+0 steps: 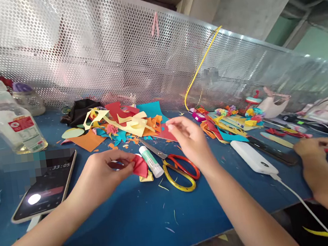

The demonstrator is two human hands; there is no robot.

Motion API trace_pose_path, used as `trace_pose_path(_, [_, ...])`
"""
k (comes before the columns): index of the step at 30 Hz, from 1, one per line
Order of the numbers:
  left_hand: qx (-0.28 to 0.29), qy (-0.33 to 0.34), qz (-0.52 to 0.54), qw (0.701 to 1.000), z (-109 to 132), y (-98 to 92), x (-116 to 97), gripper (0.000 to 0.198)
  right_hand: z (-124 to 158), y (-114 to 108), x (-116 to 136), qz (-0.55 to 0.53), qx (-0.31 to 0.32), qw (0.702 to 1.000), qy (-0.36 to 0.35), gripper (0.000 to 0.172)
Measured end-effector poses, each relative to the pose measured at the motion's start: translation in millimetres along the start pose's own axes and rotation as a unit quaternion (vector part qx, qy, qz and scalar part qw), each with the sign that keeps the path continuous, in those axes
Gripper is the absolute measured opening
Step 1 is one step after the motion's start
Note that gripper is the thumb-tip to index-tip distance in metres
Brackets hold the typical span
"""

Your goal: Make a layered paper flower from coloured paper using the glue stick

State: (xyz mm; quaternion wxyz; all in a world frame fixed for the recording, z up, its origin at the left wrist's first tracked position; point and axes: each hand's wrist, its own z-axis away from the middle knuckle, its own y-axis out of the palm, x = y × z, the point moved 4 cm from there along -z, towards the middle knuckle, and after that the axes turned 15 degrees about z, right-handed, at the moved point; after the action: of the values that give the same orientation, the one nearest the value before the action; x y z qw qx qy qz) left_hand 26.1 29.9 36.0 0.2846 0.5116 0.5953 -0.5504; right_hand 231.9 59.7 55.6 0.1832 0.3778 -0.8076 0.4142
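Note:
My left hand [106, 168] pinches a small red paper piece [140, 166] between thumb and fingertips, low over the table. A folded pale yellow paper scrap [146, 177] lies just under the red piece. My right hand [192, 141] is raised, with thumb and index finger pressed together; whatever they may hold is too small to make out. Between the hands lie a white and green glue stick [150, 161] and a pair of scissors [162, 155] with red and yellow handles. The scissors' blades point away from me, partly opened.
Coloured paper scraps [131, 125] heap up behind the hands, before a perforated metal panel [132, 59]. A phone [49, 185] and a clear bottle [17, 121] stand left. Rightward are a white power bank [253, 158] with a cable and another person's hands [313, 150].

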Motion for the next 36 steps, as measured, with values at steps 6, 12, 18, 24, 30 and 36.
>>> trace_pose_path(6, [0.031, 0.029, -0.027, 0.999, 0.2, 1.0, 0.0, 0.021, 4.5, 30.0, -4.2, 0.286, 0.203, 0.902, -0.254, 0.031])
trace_pose_path(12, [0.033, 0.021, -0.011, 0.999, 0.3, 4.3, 2.1, 0.024, 25.5, 67.6, -14.9, 0.318, 0.240, 0.815, -0.420, 0.035])
trace_pose_path(18, [0.020, 0.002, 0.006, 1.000, -1.2, 6.1, 8.7, 0.017, 14.3, 40.9, -15.3, 0.180, 0.080, 0.947, -0.253, 0.032])
trace_pose_path(24, [-0.001, -0.021, 0.029, 0.999, -1.8, 9.1, 16.0, 0.016, 39.7, 31.7, 9.7, -0.024, 0.096, 0.984, -0.145, 0.034])
trace_pose_path(30, [-0.008, 0.008, 0.020, 1.000, -3.3, 10.3, 21.2, 0.015, 50.6, 45.2, 7.7, -0.064, 0.133, 0.985, -0.093, 0.045])
trace_pose_path(36, [0.004, 0.031, 0.002, 1.000, 0.1, 13.5, 17.9, 0.009, 51.3, 49.3, 10.9, -0.101, 0.158, 0.982, -0.030, 0.040])
